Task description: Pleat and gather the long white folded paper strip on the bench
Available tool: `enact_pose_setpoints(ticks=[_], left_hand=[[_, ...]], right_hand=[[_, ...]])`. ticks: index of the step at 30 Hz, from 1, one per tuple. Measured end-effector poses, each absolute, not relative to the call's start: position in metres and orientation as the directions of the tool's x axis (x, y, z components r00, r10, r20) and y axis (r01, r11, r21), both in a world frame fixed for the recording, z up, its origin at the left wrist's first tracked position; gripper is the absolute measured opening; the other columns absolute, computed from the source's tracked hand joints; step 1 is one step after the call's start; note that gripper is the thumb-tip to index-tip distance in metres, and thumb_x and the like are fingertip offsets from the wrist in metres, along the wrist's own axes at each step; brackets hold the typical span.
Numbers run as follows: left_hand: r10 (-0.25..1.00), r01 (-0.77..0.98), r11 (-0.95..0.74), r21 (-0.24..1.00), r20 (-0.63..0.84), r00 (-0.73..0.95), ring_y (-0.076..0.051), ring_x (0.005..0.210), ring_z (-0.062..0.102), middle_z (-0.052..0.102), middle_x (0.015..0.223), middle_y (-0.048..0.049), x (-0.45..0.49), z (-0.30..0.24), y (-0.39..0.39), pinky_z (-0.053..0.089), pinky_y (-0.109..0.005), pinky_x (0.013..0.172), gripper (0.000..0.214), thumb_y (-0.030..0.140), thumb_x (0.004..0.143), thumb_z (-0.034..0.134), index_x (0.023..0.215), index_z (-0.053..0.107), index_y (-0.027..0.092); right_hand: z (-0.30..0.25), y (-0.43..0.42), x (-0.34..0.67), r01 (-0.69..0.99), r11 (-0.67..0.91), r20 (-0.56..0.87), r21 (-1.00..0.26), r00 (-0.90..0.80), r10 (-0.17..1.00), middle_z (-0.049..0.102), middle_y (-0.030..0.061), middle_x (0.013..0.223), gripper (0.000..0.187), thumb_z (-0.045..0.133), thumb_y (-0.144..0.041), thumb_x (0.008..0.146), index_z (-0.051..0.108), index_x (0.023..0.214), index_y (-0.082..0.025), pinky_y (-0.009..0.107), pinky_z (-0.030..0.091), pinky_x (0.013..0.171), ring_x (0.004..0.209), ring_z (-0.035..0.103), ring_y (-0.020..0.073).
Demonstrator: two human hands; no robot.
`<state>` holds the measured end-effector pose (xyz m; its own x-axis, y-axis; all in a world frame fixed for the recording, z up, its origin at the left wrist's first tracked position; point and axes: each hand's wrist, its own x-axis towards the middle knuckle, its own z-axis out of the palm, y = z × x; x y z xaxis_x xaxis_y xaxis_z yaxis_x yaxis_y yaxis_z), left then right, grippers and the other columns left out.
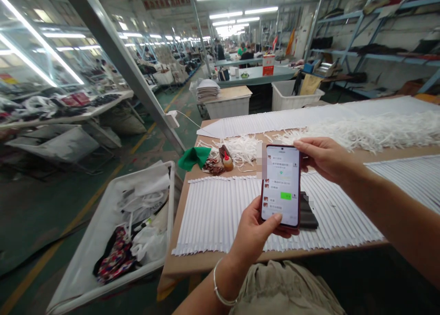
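A smartphone [281, 185] in a dark red case, its screen lit with a chat page, is held upright over the worktable [206, 260]. My left hand [256, 234] grips its lower end, thumb lying across the bottom of the screen. My right hand [321, 157] pinches the phone's top right corner. Under the phone lies a row of white folded paper strips [216, 214], and a dark flat object [307, 214] rests on them just right of the phone.
A green cloth [194, 157], a small glue bottle [227, 161] and loose white cords [360, 131] lie farther back on the table. A white bin [103, 237] of bags and fabric stands at left. Shelving [378, 44] runs along the right; people work far back.
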<state>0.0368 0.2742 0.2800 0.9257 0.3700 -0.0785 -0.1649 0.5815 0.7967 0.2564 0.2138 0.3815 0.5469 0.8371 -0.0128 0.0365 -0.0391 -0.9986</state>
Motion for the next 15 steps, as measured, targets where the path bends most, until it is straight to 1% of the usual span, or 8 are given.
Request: enact_pose_setpoints(ticks=[3, 7, 9, 11, 13, 14, 15], left_hand=[[0.362, -0.185, 0.59, 0.786, -0.052, 0.931, -0.025, 0.067, 0.079, 0.08, 0.087, -0.0104, 0.035, 0.279, 0.277, 0.062, -0.024, 0.056, 0.051, 0.035, 0.083, 0.081, 0.122, 0.057, 0.013], [0.371, -0.199, 0.582, 0.788, -0.04, 0.928, -0.024, 0.067, 0.079, 0.08, 0.084, -0.0095, 0.033, 0.279, 0.283, 0.061, -0.023, 0.056, 0.049, 0.036, 0.082, 0.082, 0.119, 0.06, 0.013], [0.39, -0.213, 0.567, 0.795, -0.032, 0.92, -0.024, 0.067, 0.078, 0.08, 0.083, -0.0094, 0.032, 0.277, 0.287, 0.06, -0.023, 0.056, 0.048, 0.036, 0.082, 0.082, 0.118, 0.06, 0.013], [0.415, -0.233, 0.555, 0.798, -0.023, 0.91, -0.024, 0.067, 0.078, 0.079, 0.083, -0.0095, 0.03, 0.275, 0.293, 0.058, -0.022, 0.055, 0.048, 0.037, 0.083, 0.081, 0.119, 0.06, 0.013], [0.413, -0.243, 0.555, 0.796, -0.01, 0.911, -0.024, 0.066, 0.078, 0.079, 0.084, -0.0096, 0.026, 0.271, 0.303, 0.056, -0.022, 0.053, 0.053, 0.04, 0.083, 0.08, 0.124, 0.059, 0.014], [0.4, -0.238, 0.559, 0.795, -0.007, 0.917, -0.025, 0.068, 0.078, 0.079, 0.086, -0.0099, 0.024, 0.268, 0.308, 0.056, -0.022, 0.054, 0.056, 0.041, 0.083, 0.081, 0.127, 0.058, 0.015], [0.389, -0.236, 0.562, 0.793, -0.002, 0.921, -0.025, 0.071, 0.079, 0.08, 0.089, -0.0103, 0.021, 0.266, 0.315, 0.056, -0.023, 0.056, 0.058, 0.042, 0.082, 0.082, 0.129, 0.058, 0.016]], right_hand=[[0.374, 0.216, 0.254, -0.049, -0.013, -0.037, -0.999, 0.534, 0.845, 0.058, 0.0008, 0.061, 0.044, 0.082, -0.056, 0.078, 0.065, 0.069, -0.016, 0.022, 0.039, 0.047, 0.052, 0.05, 0.0088], [0.363, 0.225, 0.25, -0.207, 0.078, -0.047, -0.975, 0.536, 0.843, 0.063, 0.0036, 0.067, 0.05, 0.068, -0.067, 0.086, 0.069, 0.076, -0.017, 0.024, 0.042, 0.05, 0.055, 0.053, 0.011], [0.345, 0.226, 0.248, -0.275, 0.141, -0.037, -0.951, 0.553, 0.832, 0.067, 0.0052, 0.074, 0.055, 0.06, -0.071, 0.089, 0.073, 0.084, -0.018, 0.025, 0.044, 0.052, 0.059, 0.055, 0.0121], [0.313, 0.219, 0.246, -0.318, 0.155, -0.061, -0.935, 0.576, 0.815, 0.068, 0.0064, 0.079, 0.058, 0.056, -0.073, 0.09, 0.076, 0.091, -0.019, 0.026, 0.045, 0.054, 0.062, 0.056, 0.0126], [0.267, 0.203, 0.243, -0.325, 0.063, -0.16, -0.943, 0.615, 0.772, 0.068, 0.0075, 0.079, 0.06, 0.059, -0.075, 0.086, 0.078, 0.093, -0.019, 0.029, 0.048, 0.056, 0.064, 0.058, 0.0145], [0.242, 0.193, 0.242, -0.301, -0.003, -0.214, -0.953, 0.669, 0.712, 0.068, 0.008, 0.078, 0.062, 0.061, -0.078, 0.083, 0.078, 0.092, -0.019, 0.031, 0.049, 0.055, 0.063, 0.058, 0.0161], [0.218, 0.182, 0.24, -0.272, -0.075, -0.258, -0.959, 0.742, 0.619, 0.069, 0.0092, 0.078, 0.064, 0.062, -0.082, 0.078, 0.078, 0.087, -0.021, 0.034, 0.05, 0.054, 0.064, 0.06, 0.019]])
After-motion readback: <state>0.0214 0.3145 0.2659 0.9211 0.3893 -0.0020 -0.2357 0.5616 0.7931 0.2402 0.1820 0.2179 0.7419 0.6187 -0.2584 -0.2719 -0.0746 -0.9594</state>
